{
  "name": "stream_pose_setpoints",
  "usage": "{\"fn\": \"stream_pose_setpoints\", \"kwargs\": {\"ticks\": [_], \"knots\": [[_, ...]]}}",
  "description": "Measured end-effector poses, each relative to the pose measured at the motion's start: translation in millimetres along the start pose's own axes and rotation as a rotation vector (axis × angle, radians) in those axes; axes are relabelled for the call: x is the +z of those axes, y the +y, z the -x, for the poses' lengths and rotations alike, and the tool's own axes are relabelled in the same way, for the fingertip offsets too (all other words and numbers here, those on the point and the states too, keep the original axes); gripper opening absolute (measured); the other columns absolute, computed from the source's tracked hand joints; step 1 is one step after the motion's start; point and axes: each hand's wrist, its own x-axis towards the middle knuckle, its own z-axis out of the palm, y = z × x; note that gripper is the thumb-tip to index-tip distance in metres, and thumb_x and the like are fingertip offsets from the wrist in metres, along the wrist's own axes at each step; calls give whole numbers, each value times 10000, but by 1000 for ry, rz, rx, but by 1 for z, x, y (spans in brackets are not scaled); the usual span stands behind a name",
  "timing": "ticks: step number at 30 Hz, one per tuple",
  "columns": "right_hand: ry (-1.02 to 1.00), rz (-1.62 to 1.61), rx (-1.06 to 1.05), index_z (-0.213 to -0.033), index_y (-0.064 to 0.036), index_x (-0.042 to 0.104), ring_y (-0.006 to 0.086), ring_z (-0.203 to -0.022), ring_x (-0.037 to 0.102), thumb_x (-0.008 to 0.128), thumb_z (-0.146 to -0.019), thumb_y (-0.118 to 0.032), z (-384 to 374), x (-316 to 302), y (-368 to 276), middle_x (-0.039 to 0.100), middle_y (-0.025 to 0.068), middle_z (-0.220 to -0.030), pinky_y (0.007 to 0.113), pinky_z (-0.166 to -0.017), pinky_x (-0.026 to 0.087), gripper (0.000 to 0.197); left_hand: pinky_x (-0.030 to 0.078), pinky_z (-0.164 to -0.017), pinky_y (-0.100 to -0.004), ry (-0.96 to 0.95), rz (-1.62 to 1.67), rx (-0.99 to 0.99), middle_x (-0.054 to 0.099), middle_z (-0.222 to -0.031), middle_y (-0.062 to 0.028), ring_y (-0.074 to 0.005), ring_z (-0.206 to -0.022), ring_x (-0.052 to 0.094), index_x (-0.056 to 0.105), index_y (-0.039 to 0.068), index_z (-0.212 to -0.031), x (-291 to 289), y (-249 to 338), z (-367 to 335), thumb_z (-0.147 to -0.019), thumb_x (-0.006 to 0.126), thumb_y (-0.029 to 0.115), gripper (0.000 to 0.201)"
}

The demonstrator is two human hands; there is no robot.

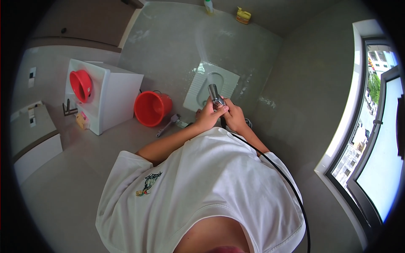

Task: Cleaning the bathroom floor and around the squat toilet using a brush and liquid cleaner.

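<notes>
A chrome spray head (213, 92) points away from me over the white squat toilet (230, 80) in the floor. My left hand (206, 116) is closed around its near end from the left. My right hand (234, 115) grips the same end from the right, its fingers wrapped and partly hidden. What looks like a pale stream of water runs from the nozzle toward the far floor. Wet white patches show around the toilet.
Left of the toilet stand a red bucket (152, 109) and a long-handled brush (168, 125). A white sink cabinet (122, 92) holds a red basin (80, 86). A yellow jug (243, 15) and a white-green bottle (209, 6) stand by the far wall. At right is an open window (371, 139).
</notes>
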Motion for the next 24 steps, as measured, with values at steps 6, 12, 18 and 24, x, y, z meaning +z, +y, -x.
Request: {"fn": "stream_pose_setpoints", "kwargs": {"ticks": [6,12,18,24], "knots": [[127,64,-126,-1185,-107,543,454,-784,657,518,-981,-347,10,2,-2,675,228,-856,514,-666,502,316,492,-886,-267,-99,-132,35,530,-1044,-22,-86,-970,529,413,11,-1328,-3,1,-1,-953,675,121,471],[196,150,-11,-1218,-133,549,451,-795,663,517,-970,-353,28,-4,2,687,212,-881,532,-680,512,334,477,-870,-270,-176,-72,-87,540,-1021,-9,-87,-902,516,437,19,-1318,9,1,-4,-947,691,193,482],[280,231,180,-1310,-187,546,436,-786,674,528,-953,-374,46,-11,-6,703,195,-853,550,-674,519,404,514,-803,-249,-307,119,-257,596,-1049,-16,-79,-928,580,450,39,-1361,19,-7,-11,-978,651,155,448],[328,340,317,-1284,-130,501,477,-808,661,528,-962,-382,77,-25,-9,701,223,-900,583,-707,519,410,527,-851,-267,-532,39,-327,602,-1060,6,-77,-965,581,468,47,-1365,36,8,-17,-997,613,141,407]]}}
